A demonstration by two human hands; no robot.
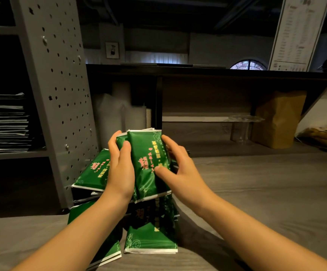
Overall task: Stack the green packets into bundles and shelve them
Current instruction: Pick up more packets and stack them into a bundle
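Together left hand (120, 169) and right hand (180, 173) clasp at least two green packets (147, 151) above a pile (151, 241) of roughly five.

A shop's back storeroom: a grey perforated metal shelf rack (61, 90), stacked packaged stock (4, 124), and a printed price list (295, 34).
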